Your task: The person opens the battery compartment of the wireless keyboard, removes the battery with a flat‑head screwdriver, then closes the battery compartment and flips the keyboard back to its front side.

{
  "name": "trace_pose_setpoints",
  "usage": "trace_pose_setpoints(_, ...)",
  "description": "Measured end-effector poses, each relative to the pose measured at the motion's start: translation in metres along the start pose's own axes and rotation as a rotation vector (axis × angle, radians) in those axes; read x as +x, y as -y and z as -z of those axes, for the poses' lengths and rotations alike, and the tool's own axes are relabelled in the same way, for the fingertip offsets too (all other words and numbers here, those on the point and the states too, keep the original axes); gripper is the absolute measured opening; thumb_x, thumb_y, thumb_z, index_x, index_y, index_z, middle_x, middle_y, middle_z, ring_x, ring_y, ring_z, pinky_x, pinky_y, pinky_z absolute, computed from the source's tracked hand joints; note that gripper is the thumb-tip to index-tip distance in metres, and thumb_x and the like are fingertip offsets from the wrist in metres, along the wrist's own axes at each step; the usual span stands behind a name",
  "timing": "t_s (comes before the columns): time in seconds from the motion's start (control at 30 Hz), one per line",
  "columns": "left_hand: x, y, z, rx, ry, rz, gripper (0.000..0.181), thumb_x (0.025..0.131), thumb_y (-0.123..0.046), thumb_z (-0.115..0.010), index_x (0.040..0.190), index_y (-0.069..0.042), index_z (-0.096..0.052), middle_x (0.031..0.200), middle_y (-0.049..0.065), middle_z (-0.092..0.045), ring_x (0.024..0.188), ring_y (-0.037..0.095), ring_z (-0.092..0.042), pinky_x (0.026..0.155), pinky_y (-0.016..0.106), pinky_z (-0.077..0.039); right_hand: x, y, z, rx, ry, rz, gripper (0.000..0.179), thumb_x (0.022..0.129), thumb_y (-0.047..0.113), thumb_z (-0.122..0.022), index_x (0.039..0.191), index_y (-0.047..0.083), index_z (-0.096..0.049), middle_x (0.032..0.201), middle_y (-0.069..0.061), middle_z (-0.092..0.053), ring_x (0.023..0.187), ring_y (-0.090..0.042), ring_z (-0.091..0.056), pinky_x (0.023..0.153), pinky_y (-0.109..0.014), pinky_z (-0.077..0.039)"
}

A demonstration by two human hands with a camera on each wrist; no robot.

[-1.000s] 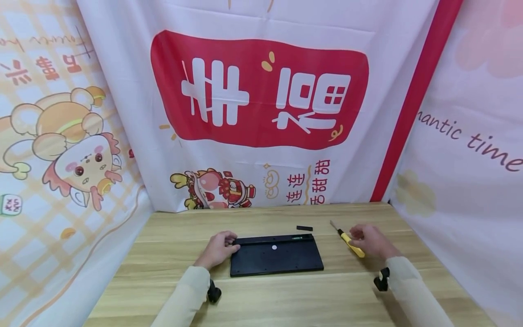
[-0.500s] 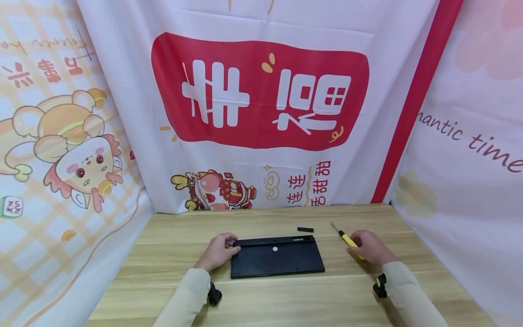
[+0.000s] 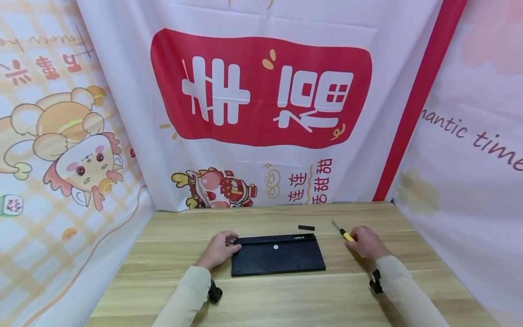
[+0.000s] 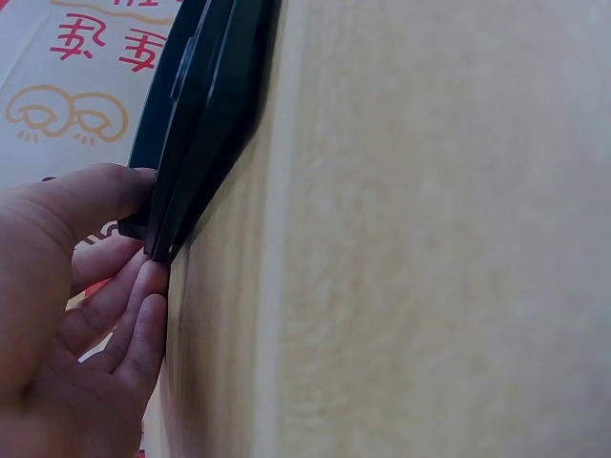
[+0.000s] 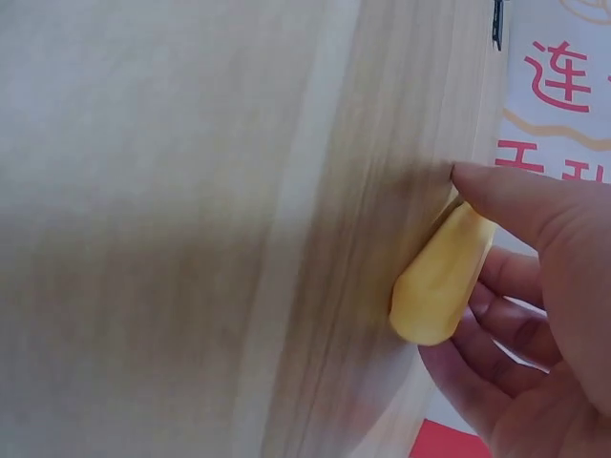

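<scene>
A black keyboard [image 3: 282, 262] lies on the table, its underside up, with a round white sticker near the middle. Toward its far right corner a small open slot shows something green [image 3: 298, 238], perhaps a battery. My left hand [image 3: 220, 250] grips the keyboard's far left corner; in the left wrist view the thumb is on top and the fingers are at the edge. To the right, my right hand [image 3: 366, 243] holds a screwdriver [image 3: 347, 236] by its yellow and black handle, thumb on one side and fingers on the other. Its metal shaft points away and left, at the table.
A small black strip [image 3: 306, 228], like a compartment cover, lies just behind the keyboard's far right corner. Printed cloth [image 3: 261, 181] hangs behind the wooden table [image 3: 278, 299] and on both sides.
My right hand has come down over the screwdriver's handle and closed on it, covering more of the yellow part. My left hand and the keyboard have stayed put.
</scene>
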State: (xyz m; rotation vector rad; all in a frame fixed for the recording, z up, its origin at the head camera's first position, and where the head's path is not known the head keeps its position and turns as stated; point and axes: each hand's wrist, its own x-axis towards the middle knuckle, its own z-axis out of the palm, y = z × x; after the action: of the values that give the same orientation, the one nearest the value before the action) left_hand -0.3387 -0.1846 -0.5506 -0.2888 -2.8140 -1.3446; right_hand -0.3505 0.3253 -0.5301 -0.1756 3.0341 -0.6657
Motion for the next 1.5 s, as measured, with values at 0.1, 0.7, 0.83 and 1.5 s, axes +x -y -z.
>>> trace_pose_setpoints(0.1,-0.001,-0.002,0.0,-0.003,-0.002,0.002,0.033,0.098,-0.016,-0.077,0.128,-0.004,-0.071,0.125,0.011,-0.072,0.112,0.024,-0.068,0.101,0.048,-0.057,0.003,0.0,-0.001,-0.019,-0.008,-0.01,0.019,0.094,0.021,-0.08,0.095,0.002,-0.075,0.087,-0.006,-0.068,0.08,-0.022,-0.058,0.078,-0.041,-0.055)
trace_pose_setpoints(0.7,0.002,-0.002,0.002,0.011,-0.003,0.011,0.032,0.097,-0.016,-0.078,0.127,-0.004,-0.071,0.121,0.01,-0.072,0.109,0.022,-0.067,0.099,0.047,-0.058,0.002,0.008,0.011,0.028,-0.035,0.037,0.011,0.095,0.013,-0.074,0.09,0.004,-0.069,0.083,-0.006,-0.067,0.077,-0.02,-0.06,0.069,-0.033,-0.052)
trace_pose_setpoints(0.83,0.0,-0.003,0.002,0.01,0.0,0.018,0.033,0.097,-0.016,-0.078,0.127,-0.004,-0.071,0.122,0.011,-0.072,0.11,0.023,-0.068,0.1,0.048,-0.058,0.004,0.015,0.02,0.071,-0.005,0.031,0.009,0.096,0.014,-0.073,0.094,0.005,-0.068,0.087,-0.006,-0.068,0.08,-0.02,-0.06,0.07,-0.032,-0.052)
trace_pose_setpoints(1.5,0.0,0.003,0.001,0.017,-0.009,0.0,0.031,0.097,-0.018,-0.078,0.125,-0.006,-0.072,0.121,0.008,-0.072,0.109,0.021,-0.068,0.099,0.046,-0.058,-0.013,0.062,0.02,0.075,-0.026,0.191,0.013,0.088,0.008,-0.081,0.089,0.01,-0.068,0.084,0.0,-0.07,0.076,-0.013,-0.06,0.07,-0.028,-0.055)
